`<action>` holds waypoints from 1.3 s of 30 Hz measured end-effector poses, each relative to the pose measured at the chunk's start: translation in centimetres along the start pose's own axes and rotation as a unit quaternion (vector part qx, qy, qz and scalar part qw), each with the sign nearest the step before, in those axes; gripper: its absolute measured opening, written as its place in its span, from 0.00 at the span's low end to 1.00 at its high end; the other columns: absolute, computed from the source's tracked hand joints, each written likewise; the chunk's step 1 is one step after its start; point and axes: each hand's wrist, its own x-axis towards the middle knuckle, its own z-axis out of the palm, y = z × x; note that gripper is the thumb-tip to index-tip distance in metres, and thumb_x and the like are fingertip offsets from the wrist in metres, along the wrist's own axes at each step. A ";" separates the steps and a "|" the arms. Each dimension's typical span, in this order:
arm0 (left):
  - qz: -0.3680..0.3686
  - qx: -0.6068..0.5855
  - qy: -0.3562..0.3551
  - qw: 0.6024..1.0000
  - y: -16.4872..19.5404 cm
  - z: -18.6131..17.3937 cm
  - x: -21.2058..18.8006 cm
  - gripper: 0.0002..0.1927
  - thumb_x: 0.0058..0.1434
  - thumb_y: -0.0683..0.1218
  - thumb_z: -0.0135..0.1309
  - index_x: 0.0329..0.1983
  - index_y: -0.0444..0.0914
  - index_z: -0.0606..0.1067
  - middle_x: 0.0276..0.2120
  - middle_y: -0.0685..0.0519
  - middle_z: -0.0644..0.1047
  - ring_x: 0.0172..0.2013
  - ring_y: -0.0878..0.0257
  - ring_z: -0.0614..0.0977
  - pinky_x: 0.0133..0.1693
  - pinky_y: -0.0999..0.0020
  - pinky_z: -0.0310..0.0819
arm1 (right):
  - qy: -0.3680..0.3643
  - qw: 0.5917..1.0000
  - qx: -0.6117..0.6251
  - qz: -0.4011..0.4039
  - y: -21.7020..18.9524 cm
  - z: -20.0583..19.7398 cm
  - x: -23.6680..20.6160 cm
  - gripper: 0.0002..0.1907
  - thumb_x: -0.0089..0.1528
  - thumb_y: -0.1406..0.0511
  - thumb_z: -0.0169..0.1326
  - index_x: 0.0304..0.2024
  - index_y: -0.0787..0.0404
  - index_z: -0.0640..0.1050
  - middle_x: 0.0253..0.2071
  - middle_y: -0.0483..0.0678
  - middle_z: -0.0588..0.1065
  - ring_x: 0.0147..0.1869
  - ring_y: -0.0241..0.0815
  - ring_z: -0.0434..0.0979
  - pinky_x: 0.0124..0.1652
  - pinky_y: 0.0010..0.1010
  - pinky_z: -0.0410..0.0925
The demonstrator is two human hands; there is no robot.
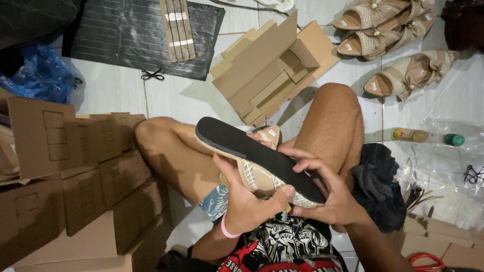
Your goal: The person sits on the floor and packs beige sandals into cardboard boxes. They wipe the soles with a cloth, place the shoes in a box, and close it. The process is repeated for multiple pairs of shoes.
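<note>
A beige sandal (259, 163) is held sole-up over the lap, gripped by the closed left hand (247, 201) and right hand (327, 194). The toe end should be kept steady, as a judgement

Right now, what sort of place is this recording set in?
Probably a small home workshop for making or packing sandals: both hands, left and right, hold a beige sandal sole-up, finished sandals lie on the tiled floor, and cardboard boxes are stacked alongside.

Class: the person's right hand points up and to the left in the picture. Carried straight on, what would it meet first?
Most likely the black sole of the sandal that the right hand already grips; depth beyond it is unclear.
</note>
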 end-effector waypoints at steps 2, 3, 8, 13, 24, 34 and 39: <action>-0.002 -0.008 0.020 1.000 0.1 0.1 0.1 0.59 0.55 0.39 0.65 0.73 0.32 0.33 0.64 0.42 0.59 0.64 0.56 0.68 0.66 0.58 0.68 | 0.015 0.999 0.015 0.027 0.2 0.2 -0.2 0.36 0.52 0.71 0.71 0.58 0.59 0.67 0.76 0.64 0.57 0.79 0.55 0.59 0.71 0.46 0.58; 0.000 -0.001 0.019 1.000 0.2 0.1 0.1 0.58 0.55 0.39 0.65 0.73 0.32 0.34 0.64 0.42 0.59 0.65 0.56 0.68 0.67 0.58 0.68 | 0.023 0.999 0.022 0.041 0.2 0.2 -0.2 0.36 0.51 0.71 0.71 0.58 0.59 0.67 0.76 0.64 0.56 0.79 0.55 0.59 0.70 0.46 0.59; 0.000 0.028 0.014 1.000 0.3 -0.2 0.2 0.54 0.56 0.38 0.65 0.73 0.32 0.38 0.64 0.42 0.60 0.64 0.55 0.69 0.67 0.57 0.69 | 0.022 0.999 0.008 0.040 0.2 0.5 -0.1 0.36 0.52 0.70 0.72 0.58 0.59 0.67 0.77 0.64 0.56 0.80 0.55 0.58 0.71 0.45 0.57; -0.023 0.001 0.032 0.999 0.0 -0.1 0.2 0.55 0.56 0.39 0.65 0.74 0.33 0.38 0.63 0.43 0.61 0.63 0.56 0.69 0.65 0.59 0.68 | 0.009 0.999 -0.005 0.031 0.1 0.6 0.1 0.36 0.53 0.70 0.71 0.59 0.59 0.67 0.77 0.64 0.56 0.80 0.54 0.58 0.73 0.45 0.54; -0.028 -0.023 0.055 0.998 -0.3 -0.1 0.6 0.56 0.57 0.40 0.64 0.74 0.33 0.35 0.61 0.42 0.61 0.61 0.54 0.70 0.63 0.59 0.69 | 0.031 0.995 0.045 0.088 -0.8 1.1 0.4 0.36 0.52 0.71 0.69 0.59 0.61 0.66 0.77 0.62 0.56 0.79 0.53 0.58 0.72 0.45 0.55; -0.001 -0.006 0.040 0.999 -0.9 -0.9 0.0 0.53 0.64 0.42 0.60 0.77 0.34 0.34 0.65 0.39 0.60 0.64 0.52 0.66 0.67 0.56 0.63 | 0.020 0.998 0.042 0.046 -0.4 1.0 0.2 0.35 0.55 0.68 0.69 0.61 0.62 0.66 0.77 0.64 0.57 0.80 0.54 0.58 0.73 0.44 0.55; 0.006 -0.134 0.027 0.991 -2.3 -3.0 1.4 0.50 0.66 0.49 0.59 0.80 0.36 0.41 0.70 0.41 0.58 0.71 0.51 0.63 0.71 0.56 0.58 | -0.012 0.942 0.324 0.087 4.3 -2.1 -1.6 0.33 0.66 0.54 0.54 0.67 0.64 0.61 0.57 0.73 0.72 0.53 0.64 0.83 0.43 0.46 0.81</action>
